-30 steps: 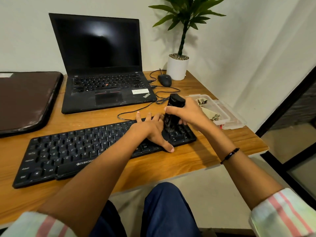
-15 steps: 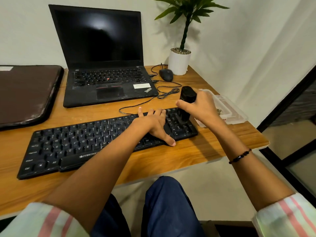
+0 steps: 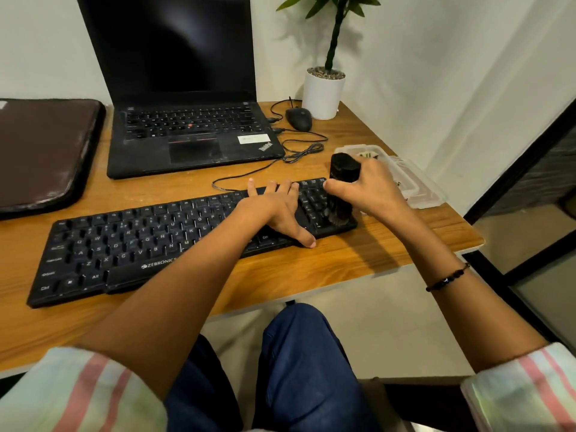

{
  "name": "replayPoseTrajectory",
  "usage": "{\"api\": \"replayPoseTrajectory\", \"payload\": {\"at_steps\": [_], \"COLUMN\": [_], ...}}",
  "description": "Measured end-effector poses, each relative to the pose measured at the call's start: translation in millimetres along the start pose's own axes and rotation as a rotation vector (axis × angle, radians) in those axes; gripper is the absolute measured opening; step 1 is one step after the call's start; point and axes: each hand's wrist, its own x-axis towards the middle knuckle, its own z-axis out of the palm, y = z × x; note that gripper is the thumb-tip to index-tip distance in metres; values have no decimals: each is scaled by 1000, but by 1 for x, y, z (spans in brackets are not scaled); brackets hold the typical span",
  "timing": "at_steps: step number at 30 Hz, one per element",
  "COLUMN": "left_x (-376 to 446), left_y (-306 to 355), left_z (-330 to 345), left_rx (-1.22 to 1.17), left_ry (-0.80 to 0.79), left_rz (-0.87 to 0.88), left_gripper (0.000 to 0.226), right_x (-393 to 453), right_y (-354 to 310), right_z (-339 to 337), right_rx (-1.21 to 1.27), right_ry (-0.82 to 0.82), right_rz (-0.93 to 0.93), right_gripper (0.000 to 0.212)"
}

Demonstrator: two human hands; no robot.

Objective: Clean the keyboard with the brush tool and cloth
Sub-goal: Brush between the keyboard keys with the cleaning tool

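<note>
On the desk, left hand lies flat on the keyboard; right-hand fingers grip the brush.

The black Zebronics keyboard lies flat and slightly askew along the wooden desk's front edge. The black brush tool stands upright on its right end — bristles splayed against the keys there.

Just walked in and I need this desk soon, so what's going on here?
A person is cleaning a black keyboard on the wooden desk. The right hand has a grip on a black brush, its bristles down on the keys at the keyboard's right end. The left hand lies flat on the keys beside it, steadying it. No cloth is in either hand.
</note>
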Motion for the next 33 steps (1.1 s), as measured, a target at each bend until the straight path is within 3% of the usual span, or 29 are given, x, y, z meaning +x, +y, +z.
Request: {"api": "replayPoseTrajectory", "payload": {"at_steps": [6,9,14,19,25,29,33], "left_x": [-5,-23,-60,-63,-73,-100,-132], "left_y": [-7,-36,-99,-114,-114,-136,-180], "left_z": [2,2,11,23,27,30,40], "left_rx": [36,110,129,76,34,-22,-40], "left_ry": [-20,-82,-174,-113,-24,-1,-38], "left_rz": [4,-39,-119,-68,-47,-113,-184], "left_gripper": [132,135,142,145,136,136,143], "right_x": [-12,-16,-51,-84,-89,-76,-84], "right_y": [-6,4,-7,-54,-80,-59,-64], "right_z": [4,-1,16,61,77,67,75], "right_rx": [85,50,-41,184,421,391,196], "right_ry": [-90,19,250,344,161,242,353], "right_rz": [-2,45,-89,-135,-93,-16,-103], "right_gripper": [33,40,34,33,26,23,32]}}
